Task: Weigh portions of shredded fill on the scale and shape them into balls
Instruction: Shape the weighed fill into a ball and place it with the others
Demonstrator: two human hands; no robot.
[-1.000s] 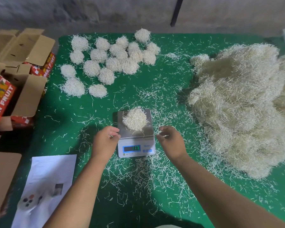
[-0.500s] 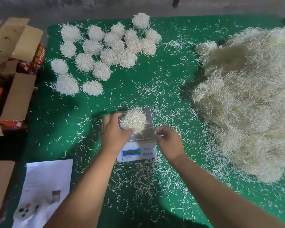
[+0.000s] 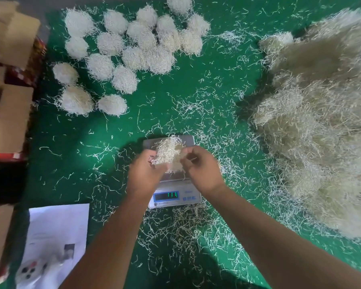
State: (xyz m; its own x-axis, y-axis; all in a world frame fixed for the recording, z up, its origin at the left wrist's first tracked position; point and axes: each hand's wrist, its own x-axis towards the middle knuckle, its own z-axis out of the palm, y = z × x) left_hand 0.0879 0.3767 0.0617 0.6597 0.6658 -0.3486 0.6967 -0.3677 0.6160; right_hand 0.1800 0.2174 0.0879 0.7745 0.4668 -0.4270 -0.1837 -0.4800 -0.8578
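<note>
A small digital scale [image 3: 176, 197] sits on the green table, its display lit with green digits. Over its steel pan, a portion of pale shredded fill [image 3: 168, 152] is held between both hands. My left hand [image 3: 143, 174] grips it from the left and my right hand [image 3: 202, 170] from the right, fingers curled into the strands. A large heap of loose fill [image 3: 321, 122] lies to the right. Several finished balls [image 3: 131, 46] are grouped at the back left.
The green table cover [image 3: 206, 80] is littered with stray shreds, thickest around the scale. Open cardboard boxes [image 3: 10, 97] stand along the left edge. A white printed sheet [image 3: 54, 245] lies at the front left.
Both hands moved from the scale's sides onto the portion: first the left took hold, then the right closed in. The camera has tilted down and closer.
</note>
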